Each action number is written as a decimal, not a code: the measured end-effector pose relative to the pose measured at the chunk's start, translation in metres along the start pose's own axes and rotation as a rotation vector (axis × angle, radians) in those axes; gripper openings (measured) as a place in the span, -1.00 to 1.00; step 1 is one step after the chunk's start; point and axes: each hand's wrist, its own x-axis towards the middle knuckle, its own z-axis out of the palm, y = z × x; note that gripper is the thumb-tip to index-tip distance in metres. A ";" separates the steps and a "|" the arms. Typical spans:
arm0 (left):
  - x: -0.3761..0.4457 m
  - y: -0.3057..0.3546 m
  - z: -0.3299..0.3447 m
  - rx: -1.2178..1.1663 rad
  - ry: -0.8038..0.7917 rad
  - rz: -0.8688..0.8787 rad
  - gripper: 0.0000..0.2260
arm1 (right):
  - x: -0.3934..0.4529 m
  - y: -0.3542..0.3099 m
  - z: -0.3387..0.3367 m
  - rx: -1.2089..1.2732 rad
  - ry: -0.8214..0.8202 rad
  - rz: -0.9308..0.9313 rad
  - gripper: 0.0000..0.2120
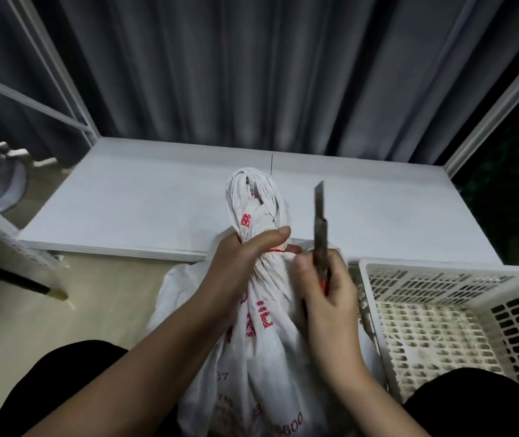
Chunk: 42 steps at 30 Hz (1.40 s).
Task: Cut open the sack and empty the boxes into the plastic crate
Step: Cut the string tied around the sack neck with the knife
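A white woven sack [261, 351] with red print stands between my knees, its neck bunched and tied with a thin red string [278, 250]. My left hand [245, 257] grips the neck just at the tie. My right hand [327, 291] holds a utility knife [320, 222] upright beside the neck, its blade extended and pointing up, apart from the string. A white perforated plastic crate [441, 272] sits to the right of the sack with nothing in it. The boxes are hidden inside the sack.
A low white shelf board [144, 203] lies behind the sack, framed by white metal posts. Grey curtains hang at the back. A dark rod with a pale tip [31, 283] juts in from the left above the beige floor.
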 end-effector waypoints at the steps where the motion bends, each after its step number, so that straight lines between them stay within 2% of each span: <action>1: -0.001 0.001 0.002 -0.009 0.012 0.011 -0.70 | 0.001 -0.002 0.000 0.050 0.020 0.015 -0.81; 7: 0.001 0.006 0.005 0.027 0.128 0.095 -0.79 | 0.007 0.003 -0.001 0.047 -0.028 0.076 -0.79; 11: 0.003 0.005 0.004 -0.080 0.078 0.021 -0.71 | 0.004 -0.001 -0.002 0.031 -0.124 0.079 -0.78; 14: 0.001 0.006 0.006 -0.202 -0.010 -0.098 -0.72 | 0.002 -0.001 0.001 -0.012 -0.107 0.055 -0.77; 18: 0.004 0.001 0.011 -0.272 -0.031 -0.112 -0.73 | -0.001 0.007 0.010 -0.089 -0.036 -0.031 -0.78; 22: 0.009 -0.004 0.011 -0.239 0.015 -0.075 -0.69 | -0.001 0.010 -0.003 -0.083 -0.061 -0.016 -0.83; 23: 0.011 -0.005 0.010 -0.210 0.054 -0.044 -0.67 | -0.005 0.008 -0.011 -0.083 -0.046 -0.013 -0.80; 26: 0.014 -0.007 0.008 -0.153 0.122 0.016 -0.68 | -0.024 0.000 -0.045 -0.195 0.005 -0.032 -0.55; 27: 0.014 -0.006 0.008 -0.153 0.129 0.016 -0.69 | -0.032 -0.004 -0.052 -0.237 -0.031 0.011 -0.54; 30: 0.015 -0.006 0.007 -0.145 0.163 0.024 -0.69 | -0.045 -0.008 -0.053 -0.311 -0.266 0.239 -0.69; 33: 0.015 -0.007 0.007 -0.127 0.166 0.043 -0.60 | -0.045 -0.006 -0.045 -0.330 -0.307 0.325 -0.69; 37: 0.013 -0.007 0.005 -0.097 0.169 0.056 -0.56 | -0.038 -0.013 -0.040 -0.007 -0.396 0.557 -0.65; 42: 0.009 -0.007 0.005 -0.073 0.128 0.091 -0.71 | -0.038 -0.020 -0.043 0.298 -0.580 0.796 -0.66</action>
